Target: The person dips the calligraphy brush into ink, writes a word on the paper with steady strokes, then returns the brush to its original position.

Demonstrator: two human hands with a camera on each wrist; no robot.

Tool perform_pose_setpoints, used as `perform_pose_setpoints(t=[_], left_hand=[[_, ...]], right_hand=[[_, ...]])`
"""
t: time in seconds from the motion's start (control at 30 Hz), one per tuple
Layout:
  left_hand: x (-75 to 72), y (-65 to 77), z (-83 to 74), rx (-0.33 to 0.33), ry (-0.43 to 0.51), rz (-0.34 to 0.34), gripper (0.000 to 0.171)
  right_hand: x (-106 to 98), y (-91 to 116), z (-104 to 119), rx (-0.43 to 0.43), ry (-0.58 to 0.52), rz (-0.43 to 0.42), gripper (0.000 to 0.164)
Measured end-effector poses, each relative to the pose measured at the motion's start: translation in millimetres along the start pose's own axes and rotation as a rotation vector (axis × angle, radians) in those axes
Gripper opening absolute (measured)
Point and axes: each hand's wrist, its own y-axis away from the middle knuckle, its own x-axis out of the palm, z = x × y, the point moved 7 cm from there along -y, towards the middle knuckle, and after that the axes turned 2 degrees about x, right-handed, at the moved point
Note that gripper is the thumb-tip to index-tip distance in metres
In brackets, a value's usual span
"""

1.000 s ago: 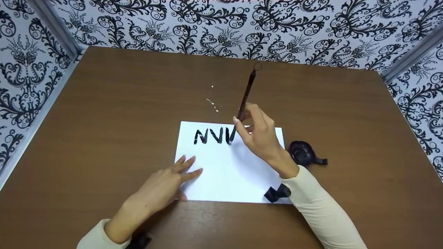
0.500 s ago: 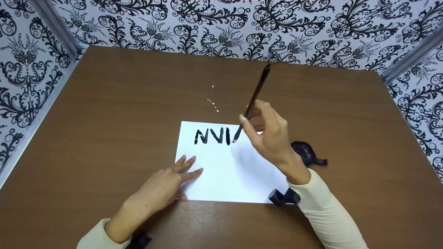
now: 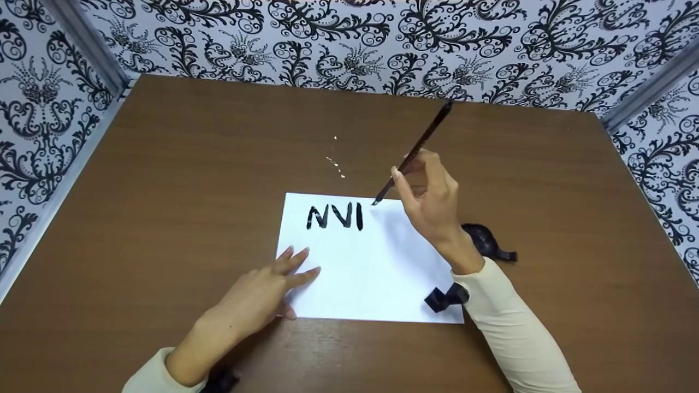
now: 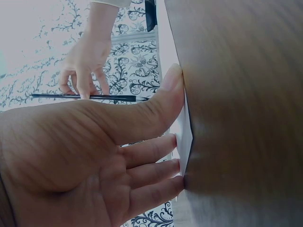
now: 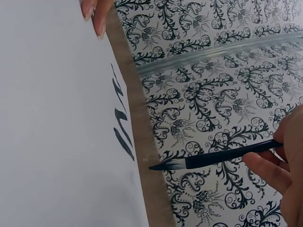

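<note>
Plainly, the right hand (image 3: pixel 434 207) pinches a slim dark-handled brush (image 3: pixel 423 139) slanting down leftward, its tip right of the black strokes (image 3: pixel 359 217), near the far edge of the white rectangular paper (image 3: pixel 371 273); the left hand (image 3: pixel 259 297), fingers spread, rests at its left.

the head view is bright, a soft shadow (image 3: pixel 401 237) on the paper (image 3: pixel 349 278); left wrist overexposed upper left.

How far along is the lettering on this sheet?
Done: a row of black strokes near the paper's top edge. In hand: the right hand holds the brush, its tip right of the last stroke, while the left hand rests on the paper. Left: probably more strokes, as the visible paper below is bare.
</note>
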Motion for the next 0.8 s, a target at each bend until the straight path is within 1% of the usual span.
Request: perform_pose_setpoints(t=[0.17, 0.57, 0.8], left_hand=[[1.6, -0.4, -0.2, -0.012, 0.025, 0.004, 0.073], [0.3, 0.7, -0.4, -0.004, -0.002, 0.012, 0.073], [0.8, -0.6, 0.5, -0.015, 0.001, 0.019, 0.073]], right_hand=[[1.5, 2.3, -3.2, -0.011, 0.014, -0.006, 0.024], [6.6, 7.8, -7.9, -0.008, 0.009, -0.005, 0.024], [8.1, 9.0, -10.0, -0.01, 0.009, -0.01, 0.025]])
